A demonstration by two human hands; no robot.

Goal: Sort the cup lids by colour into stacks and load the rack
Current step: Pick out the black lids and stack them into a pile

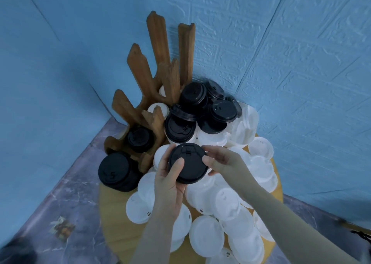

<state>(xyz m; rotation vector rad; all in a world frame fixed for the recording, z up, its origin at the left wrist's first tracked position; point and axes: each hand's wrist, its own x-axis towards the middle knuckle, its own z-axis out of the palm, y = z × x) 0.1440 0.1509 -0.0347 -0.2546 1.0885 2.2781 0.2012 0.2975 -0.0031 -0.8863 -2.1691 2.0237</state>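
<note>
You hold one black lid (187, 163) between both hands, above the middle of the pile. Your left hand (169, 180) grips it from the near-left, thumb curled over the top face, fingers wrapped round the left rim. Your right hand (222, 161) pinches the right rim, thumb on top, fingers beyond and under the edge. The lid sits top-face up, slightly tilted toward you.

Surroundings: a loose heap of white lids (230, 205) spreads beneath and to the right of your hands, covering most of the round yellow table (114, 209). Behind the held lid lies a jumble of black lids (200, 111), some tilted, some overturned, piled against the blue wall (301, 63). The wooden rack (152, 77) stands at the far left, its tall prongs rising up and back. A black stack (139, 138) sits in its nearest slot; white lids (158, 108) show in slots further back. A second black stack (117, 171) stands on the table just beside the rack's near end, left of your left hand.

Room: the rack prongs and the black jumble crowd the far side. Bare tabletop shows at the near left, below the free-standing black stack. The table's left edge drops to a grey marbled floor (60, 183). Walls close in behind and right.
</note>
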